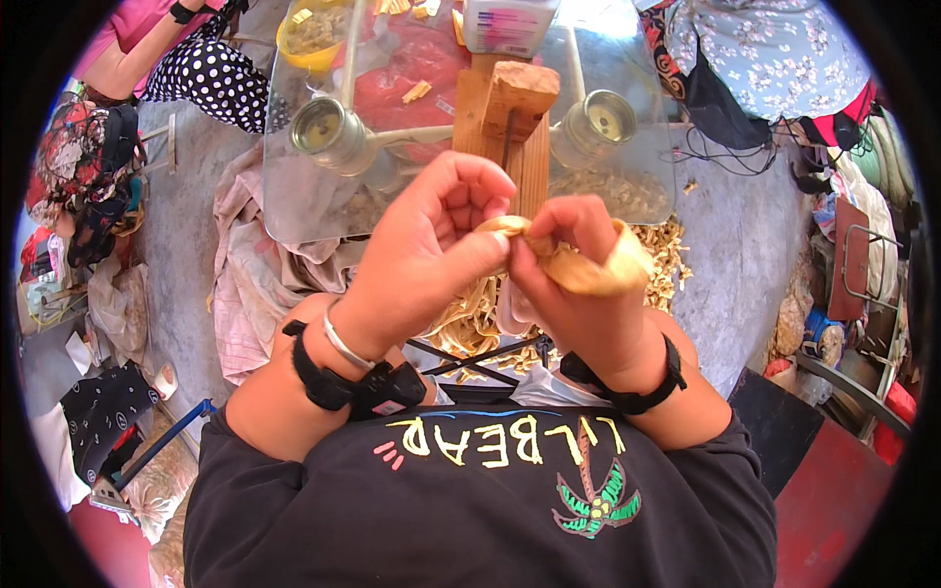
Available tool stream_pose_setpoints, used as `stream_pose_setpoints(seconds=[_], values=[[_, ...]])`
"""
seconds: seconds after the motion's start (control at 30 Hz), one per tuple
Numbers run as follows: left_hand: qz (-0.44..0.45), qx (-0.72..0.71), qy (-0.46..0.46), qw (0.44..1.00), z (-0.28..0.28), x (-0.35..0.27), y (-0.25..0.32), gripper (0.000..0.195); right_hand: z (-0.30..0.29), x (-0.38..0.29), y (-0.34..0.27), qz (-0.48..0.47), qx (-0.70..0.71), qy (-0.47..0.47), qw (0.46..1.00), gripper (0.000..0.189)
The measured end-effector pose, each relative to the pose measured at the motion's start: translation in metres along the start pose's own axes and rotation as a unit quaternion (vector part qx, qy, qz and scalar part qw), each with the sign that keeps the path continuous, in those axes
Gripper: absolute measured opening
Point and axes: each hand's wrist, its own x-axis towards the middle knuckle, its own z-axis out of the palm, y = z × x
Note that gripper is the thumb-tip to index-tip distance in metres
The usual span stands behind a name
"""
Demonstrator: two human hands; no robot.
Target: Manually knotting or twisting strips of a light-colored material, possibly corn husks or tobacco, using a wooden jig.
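Note:
Both hands meet above the near edge of a glass table. My left hand (434, 228) pinches one end of a soft yellowish strip (588, 268) between thumb and forefinger; its other fingers are curled. My right hand (588, 272) grips the same strip, which loops around its fingers. The part between the two thumbs looks folded or twisted. Just beyond the hands stands a wooden block fixture (522, 88) with a thin metal rod, on a wooden board. What the strip is made of cannot be told for sure.
On the glass table (309, 213) are a white container (507, 26) and small folded yellow pieces (417, 91). A yellow bowl (312, 44) lies far left. Metal cylinders (606, 121) flank the fixture. Many yellow strips (467, 323) lie below. Two other people sit across, left and right.

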Motion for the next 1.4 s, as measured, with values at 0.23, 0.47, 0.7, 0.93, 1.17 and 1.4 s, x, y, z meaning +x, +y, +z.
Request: stream_pose_setpoints(seconds=[0.23, 0.47, 0.7, 0.93, 1.17, 1.4], values=[[0.028, 0.001, 0.021, 0.999, 0.007, -0.001, -0.009, 0.03, -0.006, 0.0, 0.012, 0.089, 0.187, -0.004, 0.978, 0.027], [0.098, 0.226, -0.06, 0.967, 0.007, -0.002, -0.003, 0.019, -0.011, 0.008, 0.004, 0.036, 0.191, -0.019, 0.981, 0.007], [0.027, 0.261, -0.105, 0.959, -0.029, -0.001, 0.007, 0.019, -0.047, 0.015, 0.014, 0.259, 0.26, -0.118, 0.923, 0.038], [0.121, 0.3, -0.062, 0.944, 0.006, 0.007, 0.0, 0.046, -0.04, 0.017, 0.018, 0.276, 0.248, -0.168, 0.913, 0.039], [0.118, 0.295, -0.018, 0.948, 0.017, -0.001, -0.011, 0.036, -0.027, 0.01, 0.025, 0.279, 0.23, -0.148, 0.92, 0.033], [0.248, 0.313, 0.001, 0.917, 0.024, 0.006, -0.019, 0.019, -0.027, 0.019, 0.011, 0.417, 0.545, -0.05, 0.726, 0.037]])
